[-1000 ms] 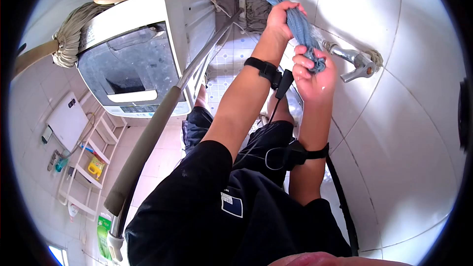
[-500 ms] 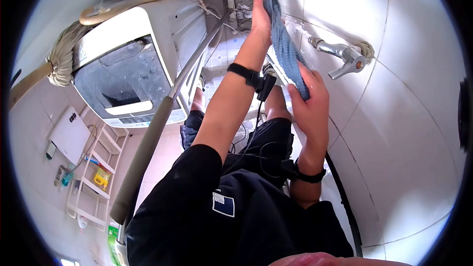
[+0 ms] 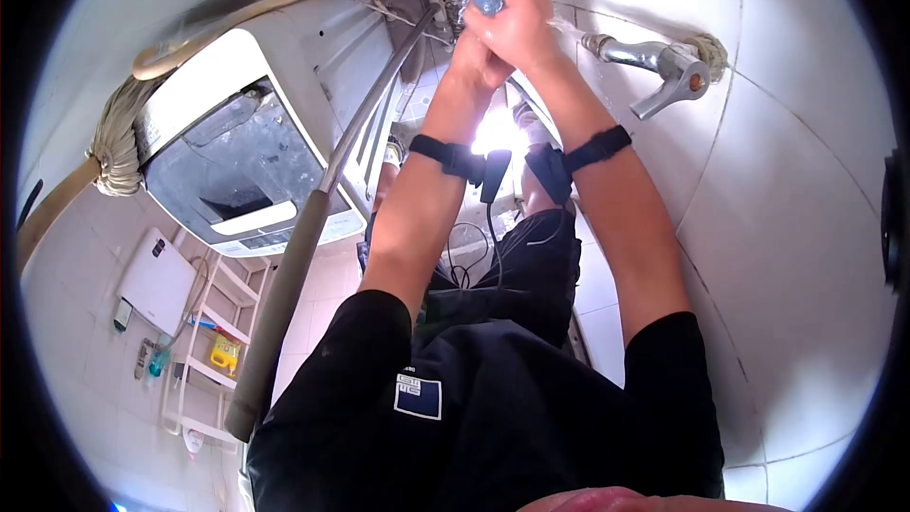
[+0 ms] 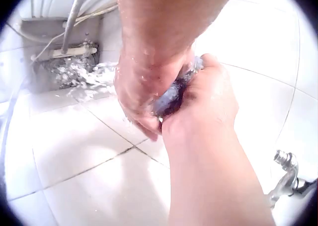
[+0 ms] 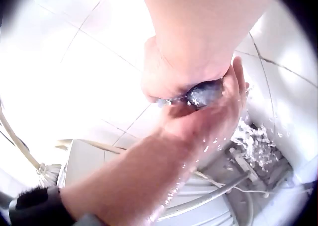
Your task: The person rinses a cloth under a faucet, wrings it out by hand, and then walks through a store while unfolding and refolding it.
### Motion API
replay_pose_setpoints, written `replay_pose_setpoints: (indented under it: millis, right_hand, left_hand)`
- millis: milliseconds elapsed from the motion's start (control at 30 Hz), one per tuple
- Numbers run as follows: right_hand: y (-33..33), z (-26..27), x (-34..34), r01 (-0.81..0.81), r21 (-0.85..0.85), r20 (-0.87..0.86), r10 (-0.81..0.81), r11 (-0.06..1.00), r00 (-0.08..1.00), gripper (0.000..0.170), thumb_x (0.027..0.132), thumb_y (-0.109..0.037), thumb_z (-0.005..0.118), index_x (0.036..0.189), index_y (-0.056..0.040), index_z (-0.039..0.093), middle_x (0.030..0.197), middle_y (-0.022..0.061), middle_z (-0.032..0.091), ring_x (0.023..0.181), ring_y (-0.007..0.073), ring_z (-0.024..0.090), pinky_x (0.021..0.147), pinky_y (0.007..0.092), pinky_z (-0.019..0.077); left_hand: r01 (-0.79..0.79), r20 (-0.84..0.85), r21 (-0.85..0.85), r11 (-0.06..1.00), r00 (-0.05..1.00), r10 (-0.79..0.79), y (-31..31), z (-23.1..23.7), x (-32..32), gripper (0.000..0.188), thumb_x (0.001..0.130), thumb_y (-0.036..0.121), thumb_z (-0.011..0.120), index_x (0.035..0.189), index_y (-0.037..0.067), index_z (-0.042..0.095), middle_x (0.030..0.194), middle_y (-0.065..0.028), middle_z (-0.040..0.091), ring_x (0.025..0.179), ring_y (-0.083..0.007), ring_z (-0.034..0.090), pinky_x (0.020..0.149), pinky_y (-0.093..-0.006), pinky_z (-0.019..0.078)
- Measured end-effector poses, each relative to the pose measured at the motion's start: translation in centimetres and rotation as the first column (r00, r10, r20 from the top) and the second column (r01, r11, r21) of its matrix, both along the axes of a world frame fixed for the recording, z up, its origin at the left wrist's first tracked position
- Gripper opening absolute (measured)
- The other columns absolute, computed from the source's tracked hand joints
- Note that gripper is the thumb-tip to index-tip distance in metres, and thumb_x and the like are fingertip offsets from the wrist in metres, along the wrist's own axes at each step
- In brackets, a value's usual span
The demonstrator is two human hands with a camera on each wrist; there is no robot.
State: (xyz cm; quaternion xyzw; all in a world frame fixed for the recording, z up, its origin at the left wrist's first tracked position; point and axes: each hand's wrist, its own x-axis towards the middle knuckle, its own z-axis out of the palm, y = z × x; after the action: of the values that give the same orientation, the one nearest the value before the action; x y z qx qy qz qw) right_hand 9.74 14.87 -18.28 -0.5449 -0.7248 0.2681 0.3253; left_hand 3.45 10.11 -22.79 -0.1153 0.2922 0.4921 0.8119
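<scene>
A wet blue cloth [image 3: 488, 3] is bunched up inside both hands, with only a small end showing in the head view. My right hand [image 3: 519, 19] wraps round it on the upper side. Just below, the left hand [image 3: 479, 59] holds the same bundle, its fingers largely hidden behind the right one. Between the two palms, the left wrist view shows a dark wet fold of the cloth [image 4: 171, 97]. Drops cover the left hand [image 5: 208, 126]. Close by on the right, a metal tap [image 3: 664, 66] juts from the wall.
Water splashes [image 4: 74, 74] onto a grey mop head beside the hands. A long pole with a grey grip [image 3: 294, 294] slants past a white washing machine [image 3: 284, 66]. A second mop [image 3: 118, 137] hangs at the left. Tiled wall [image 3: 796, 256] lies close on the right.
The cloth was held lengthwise between the spread hands and is now bunched. The right hand has moved up and left to meet the left hand, and both grip it together.
</scene>
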Motion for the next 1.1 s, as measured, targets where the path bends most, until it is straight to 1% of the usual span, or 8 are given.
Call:
replay_pose_setpoints:
  millis: [300,367,400,467,567,700,800,1100]
  right_hand:
    - [2.3,-3.9,1.2,0.492,-0.284,0.111,-0.481,0.823,0.869,0.017,0.075,-0.021,0.067,0.080,-0.0053,0.063,0.076,0.0164,0.063,0.075,0.0307,0.062,0.069,0.0388,0.0485]
    - [2.1,-6.6,2.5,0.751,-0.515,0.060,-0.856,0.414,0.513,0.037,0.075,-0.039,0.068,0.087,-0.0042,0.064,0.098,0.0134,0.061,0.083,0.0300,0.061,0.070,0.0390,0.0513]
    - [1.8,-6.5,2.9,0.747,-0.517,0.057,-0.855,0.417,0.516,0.037,0.075,-0.039,0.068,0.087,-0.0042,0.064,0.098,0.0134,0.061,0.083,0.0300,0.061,0.070,0.0390,0.0513]
    - [0.6,-2.6,2.5,0.416,-0.897,-0.074,-0.979,0.150,0.192,0.048,0.089,-0.045,0.053,0.104,0.0003,0.059,0.103,0.0155,0.063,0.085,0.0277,0.062,0.073,0.0398,0.0518]
    - [-2.2,-0.4,3.1,-0.082,-0.940,-0.340,-0.915,0.330,0.217,0.042,0.097,-0.036,0.040,0.116,-0.0007,0.051,0.101,0.0162,0.063,0.082,0.0268,0.062,0.069,0.0382,0.0518]
    - [-3.4,1.5,3.9,-0.344,-0.886,-0.409,-0.873,0.310,0.266,0.037,0.098,-0.026,0.034,0.120,-0.0001,0.047,0.108,0.0218,0.060,0.082,0.0248,0.062,0.060,0.0317,0.0508]
    - [-3.5,2.9,3.5,-0.431,-0.859,-0.313,-0.950,0.277,0.015,0.032,0.097,-0.020,0.033,0.115,0.0013,0.049,0.104,0.0255,0.058,0.065,0.0171,0.054,0.051,0.0241,0.0439]
    - [-3.0,2.9,5.6,-0.797,-0.394,-0.415,-0.862,0.458,-0.290,0.032,0.094,-0.018,0.046,0.125,-0.0098,0.049,0.112,0.0265,0.048,0.077,0.0191,0.056,0.058,0.0247,0.0494]
  left_hand:
    - [0.311,-0.357,-0.134,0.941,0.870,-0.339,2.0,0.9,-3.4,0.036,0.099,0.023,0.030,0.114,-0.007,0.045,0.102,-0.0199,0.059,0.086,-0.0311,0.063,0.074,-0.0428,0.0578]
    - [0.209,-0.274,-0.102,0.973,0.934,-0.229,2.0,1.2,-3.8,0.037,0.099,0.025,0.032,0.117,-0.005,0.044,0.105,-0.0213,0.058,0.087,-0.0360,0.062,0.073,-0.0450,0.0566]
    - [0.187,-0.188,-0.174,0.967,0.958,-0.219,2.1,1.3,-4.3,0.044,0.096,0.034,0.038,0.120,-0.003,0.044,0.107,-0.0228,0.057,0.090,-0.0401,0.060,0.082,-0.0490,0.0521]
    - [0.084,-0.232,-0.223,0.971,0.963,-0.136,1.7,0.2,-4.5,0.049,0.094,0.038,0.041,0.122,-0.001,0.043,0.106,-0.0226,0.056,0.090,-0.0404,0.059,0.084,-0.0493,0.0494]
    - [-0.113,-0.301,-0.338,0.934,0.954,0.006,1.9,0.1,-3.4,0.058,0.088,0.046,0.047,0.120,-0.002,0.044,0.100,-0.0212,0.056,0.087,-0.0377,0.057,0.083,-0.0437,0.0445]
    - [0.136,0.093,-0.072,0.988,0.987,-0.129,1.3,-1.3,-3.0,0.047,0.087,0.043,0.052,0.097,-0.003,0.053,0.075,-0.0128,0.061,0.061,-0.0237,0.058,0.056,-0.0343,0.0492]
    - [0.160,0.193,-0.150,0.976,0.973,-0.130,1.9,-1.0,-0.5,0.031,0.083,0.033,0.060,0.086,0.002,0.059,0.067,-0.0093,0.060,0.039,-0.0161,0.048,0.028,-0.0287,0.0428]
    - [0.022,0.107,-0.214,0.977,0.994,0.001,4.4,2.1,0.2,0.029,0.081,0.021,0.048,0.096,-0.003,0.057,0.094,-0.0177,0.062,0.082,-0.0321,0.060,0.080,-0.0434,0.0531]
